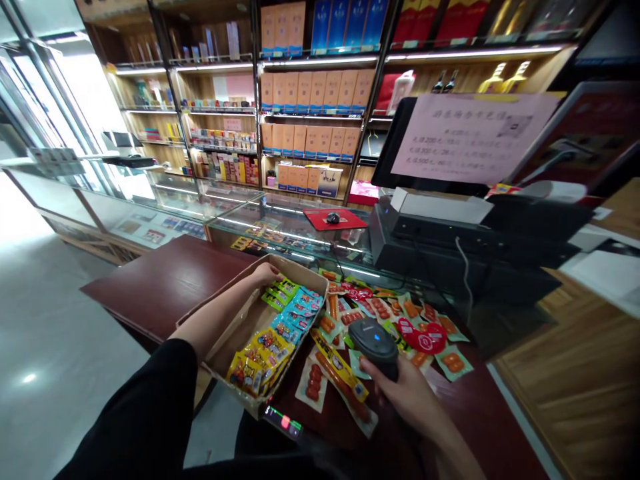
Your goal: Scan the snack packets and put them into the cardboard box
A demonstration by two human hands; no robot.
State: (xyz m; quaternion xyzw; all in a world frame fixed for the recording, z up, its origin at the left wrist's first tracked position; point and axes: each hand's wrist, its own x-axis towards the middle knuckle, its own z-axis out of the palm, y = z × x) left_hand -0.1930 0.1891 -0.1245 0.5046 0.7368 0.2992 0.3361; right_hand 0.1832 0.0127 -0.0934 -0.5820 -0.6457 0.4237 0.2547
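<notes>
My right hand (400, 387) is wrapped round the handle of a black barcode scanner (373, 339), which has a small blue light on top. The scanner is over a spread of sealed snack packets on the dark red tabletop. Inside a shallow cardboard box (235, 327), my left hand (267, 274) is at the far end, fingers closed at the edge of a green snack packet (281, 292). Light blue packets (299, 313) and yellow packets (263, 360) lie in rows along the box's right side. Beside the box are a long yellow-wrapped sausage (340, 367) and a packet of small red sausages (313, 387).
Red round-topped packets (423, 335) lie among the loose snacks. Behind stands a glass display counter (235, 207) with a mouse (333, 218) on a red pad (313, 220). A monitor with a pink paper sign (465, 140) is at right. Stocked shelves (315, 120) line the wall.
</notes>
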